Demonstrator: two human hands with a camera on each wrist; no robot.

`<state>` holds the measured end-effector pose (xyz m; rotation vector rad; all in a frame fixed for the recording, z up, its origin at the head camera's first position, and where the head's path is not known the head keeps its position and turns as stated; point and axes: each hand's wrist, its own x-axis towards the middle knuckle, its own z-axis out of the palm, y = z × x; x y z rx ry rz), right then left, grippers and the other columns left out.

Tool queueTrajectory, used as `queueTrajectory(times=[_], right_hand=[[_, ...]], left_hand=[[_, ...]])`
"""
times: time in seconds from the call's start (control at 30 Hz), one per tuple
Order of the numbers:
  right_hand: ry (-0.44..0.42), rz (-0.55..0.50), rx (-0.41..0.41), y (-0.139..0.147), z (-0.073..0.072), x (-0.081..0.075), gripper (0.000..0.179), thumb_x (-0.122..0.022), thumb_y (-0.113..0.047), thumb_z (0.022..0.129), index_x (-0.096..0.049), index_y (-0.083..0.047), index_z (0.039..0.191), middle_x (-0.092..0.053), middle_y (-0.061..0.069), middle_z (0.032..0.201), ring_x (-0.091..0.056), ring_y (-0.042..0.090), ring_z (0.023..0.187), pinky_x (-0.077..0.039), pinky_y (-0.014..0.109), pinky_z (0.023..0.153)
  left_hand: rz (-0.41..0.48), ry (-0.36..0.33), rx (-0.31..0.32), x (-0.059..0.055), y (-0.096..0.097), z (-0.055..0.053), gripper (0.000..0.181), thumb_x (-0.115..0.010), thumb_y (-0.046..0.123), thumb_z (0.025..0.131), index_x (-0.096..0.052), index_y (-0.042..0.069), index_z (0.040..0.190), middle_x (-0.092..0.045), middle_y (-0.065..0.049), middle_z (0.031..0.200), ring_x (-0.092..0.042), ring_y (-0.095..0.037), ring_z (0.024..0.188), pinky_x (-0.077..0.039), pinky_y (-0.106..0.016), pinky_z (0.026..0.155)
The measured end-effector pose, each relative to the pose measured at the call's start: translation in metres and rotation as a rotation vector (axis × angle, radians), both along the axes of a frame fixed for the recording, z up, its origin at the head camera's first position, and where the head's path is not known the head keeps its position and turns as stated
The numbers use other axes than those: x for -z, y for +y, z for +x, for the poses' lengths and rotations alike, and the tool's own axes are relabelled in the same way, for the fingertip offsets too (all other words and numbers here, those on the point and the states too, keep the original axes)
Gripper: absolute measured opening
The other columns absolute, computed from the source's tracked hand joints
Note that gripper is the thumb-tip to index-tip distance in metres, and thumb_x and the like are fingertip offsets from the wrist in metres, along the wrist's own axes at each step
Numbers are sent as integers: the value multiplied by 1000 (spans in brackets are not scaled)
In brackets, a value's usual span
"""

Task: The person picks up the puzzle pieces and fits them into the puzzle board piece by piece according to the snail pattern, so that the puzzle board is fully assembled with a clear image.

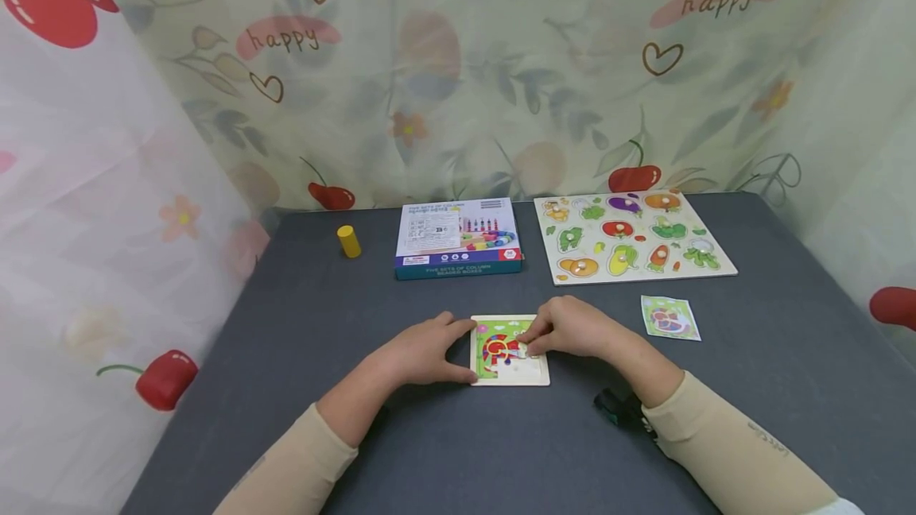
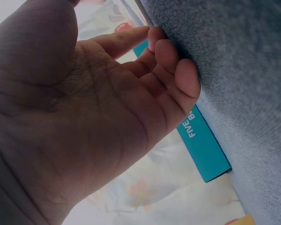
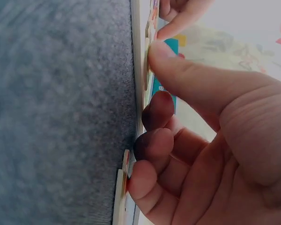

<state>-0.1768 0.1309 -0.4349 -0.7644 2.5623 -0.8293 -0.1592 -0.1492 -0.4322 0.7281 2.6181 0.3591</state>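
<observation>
In the head view a small square wooden jigsaw board (image 1: 521, 378) with a green and red picture lies flat in front of me. My left hand (image 1: 428, 354) rests at its left side, with the forefinger at the upper left corner and the thumb near the lower left one. From the right, my right hand (image 1: 576, 327) pinches a jigsaw piece (image 3: 147, 65) over the board's right part, thumb against it. Pale bare board shows at the lower right of the picture. The left wrist view shows the left palm and its bent other fingers.
A yellow cylinder (image 1: 348, 242) and a blue-and-white box (image 1: 458, 241) stand at the back. Beside them lies a vegetable puzzle board (image 1: 635, 238). A small picture card (image 1: 670, 318) is right of my right hand. A dark object (image 1: 617, 407) sits by the right wrist.
</observation>
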Motion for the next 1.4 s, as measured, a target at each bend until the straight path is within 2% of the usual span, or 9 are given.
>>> queueTrajectory(times=[0.2,0.5,0.8,1.0,1.17,1.4], right_hand=[[6,-28,7,1,-1,4,29,-89,-35,80,-84,-18,104,-65,-11,81,-56,13,75,-45,31,66],[70,-14,-12,-3,0,10,18,-89,-36,81,-81,-24,92,-60,-13,69,-54,9,66,-43,29,62],[123,30,24,-4,1,9,15,-89,-35,80,-84,-24,90,-68,-19,77,-58,4,72,-48,30,67],[92,-3,18,-4,0,10,14,-89,-31,81,-84,-23,91,-67,-18,74,-58,5,69,-48,29,66],[66,-10,-4,-3,0,2,21,-89,-30,82,-82,-19,98,-62,-13,69,-55,8,65,-43,28,62],[67,-64,42,3,5,-25,29,-87,-26,85,-80,-12,109,-60,-6,70,-55,15,63,-44,30,57]], left_hand=[[-3,-3,-5,1,-1,-1,90,-78,63,82,-46,24,156,-55,-4,123,-54,-20,105,-50,-42,92],[9,-4,-4,0,0,0,89,-78,61,82,-46,24,156,-55,-4,123,-53,-19,104,-50,-41,90],[15,-2,-1,0,0,0,89,-78,61,82,-47,23,155,-55,-4,121,-54,-18,104,-50,-39,89],[9,-3,-1,-1,-1,0,89,-78,61,83,-46,22,156,-55,-5,124,-53,-20,106,-49,-42,92],[2,1,0,1,-1,1,89,-78,62,83,-46,23,156,-55,-5,124,-54,-20,106,-50,-43,93],[-8,4,-5,3,0,-1,90,-77,63,82,-45,25,156,-54,-6,130,-54,-21,110,-50,-45,95]])
